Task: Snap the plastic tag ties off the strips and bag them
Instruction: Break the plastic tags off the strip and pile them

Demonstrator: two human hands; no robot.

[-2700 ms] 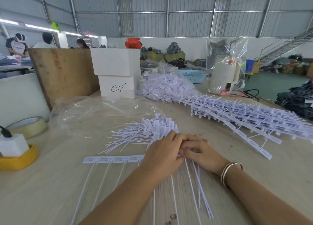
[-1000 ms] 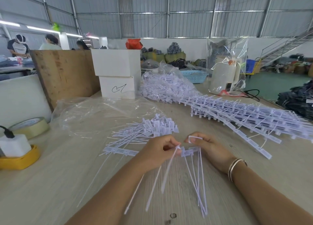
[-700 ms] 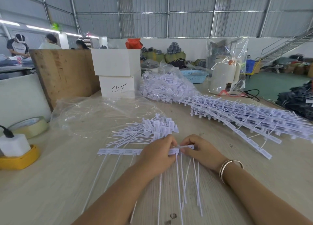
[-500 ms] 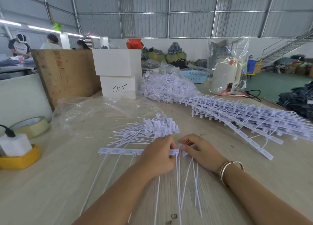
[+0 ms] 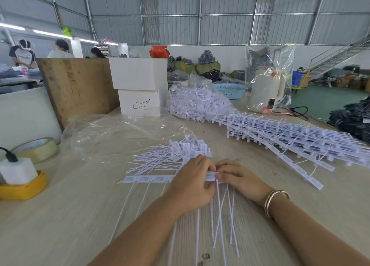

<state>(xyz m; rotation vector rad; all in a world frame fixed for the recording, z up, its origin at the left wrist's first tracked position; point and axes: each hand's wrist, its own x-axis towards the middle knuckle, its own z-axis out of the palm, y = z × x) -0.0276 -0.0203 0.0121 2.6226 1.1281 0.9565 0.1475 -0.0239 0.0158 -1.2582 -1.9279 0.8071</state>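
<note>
Hands: left hand [image 5: 192, 182], right hand [image 5: 238, 178] pinch strip [image 5: 148, 179].

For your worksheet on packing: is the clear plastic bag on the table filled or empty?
Empty: the clear plastic bag lies flat and crumpled, while the loose ties lie piled beside it.

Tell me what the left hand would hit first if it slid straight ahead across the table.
Likely the pile of loose ties just beyond the left hand, though depth is hard to judge.
</note>
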